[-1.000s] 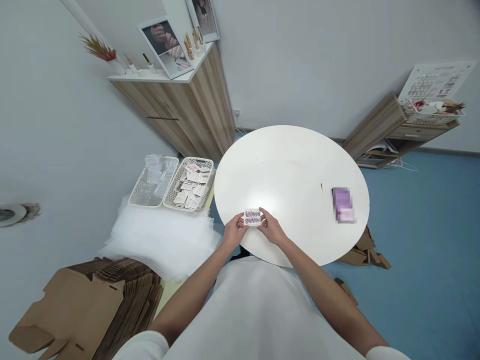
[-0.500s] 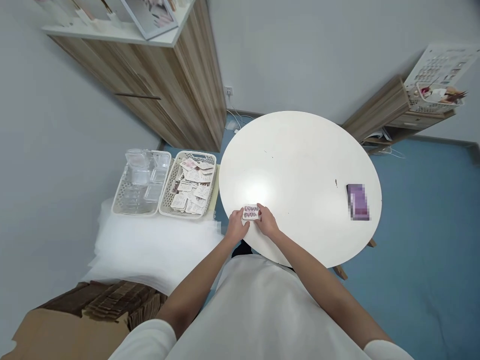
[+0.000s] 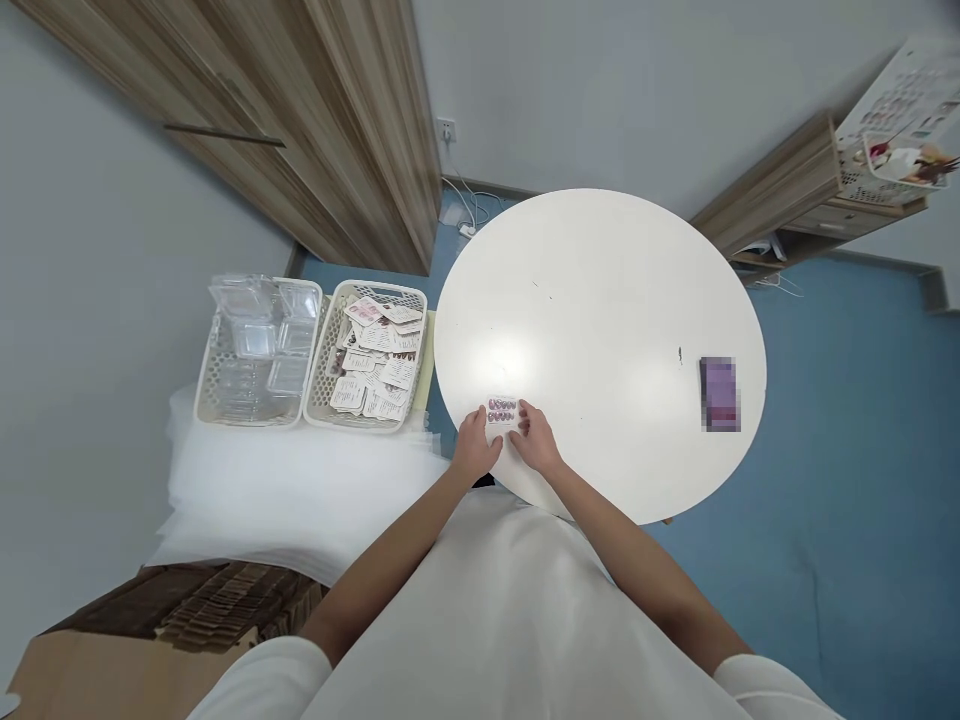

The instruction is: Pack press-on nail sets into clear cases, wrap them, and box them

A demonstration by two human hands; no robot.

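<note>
Left grip (image 3: 478, 445) and right grip (image 3: 536, 440) pinched on small card (image 3: 502, 411), purple item (image 3: 721, 394) rightward on round table (image 3: 607, 290), baskets (image 3: 323, 388) off leftward.

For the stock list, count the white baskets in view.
3: the clear-box basket and card basket, side by side left of the table, and a third basket on the right-hand cabinet.

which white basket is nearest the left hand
The basket of printed cards, beside the table; the clear-box basket sits farther left, the shelf basket far off right.
</note>
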